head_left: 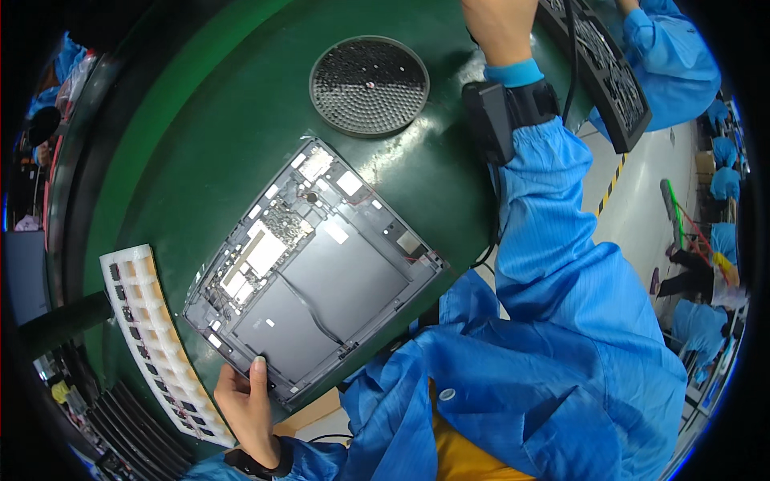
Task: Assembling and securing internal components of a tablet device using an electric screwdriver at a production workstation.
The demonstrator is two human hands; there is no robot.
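Observation:
An opened tablet-like device lies slantwise on the green work surface. Its dark grey housing shows a circuit board, a large flat battery-like panel and a black cable across the middle. At the near left corner, my left hand grips the housing with the thumb on top and the other fingers partly hidden at the edge. My right hand reaches to the far edge of the view, beside a long black tray of small dark parts. Its fingers are cut off, so whatever it touches is hidden.
Beyond the device stands a round black dimpled dish with a few tiny pieces. To the left lies a white foam strip with small black parts in its slots. A co-worker's blue sleeve is at the far right; a broom stands on the aisle floor.

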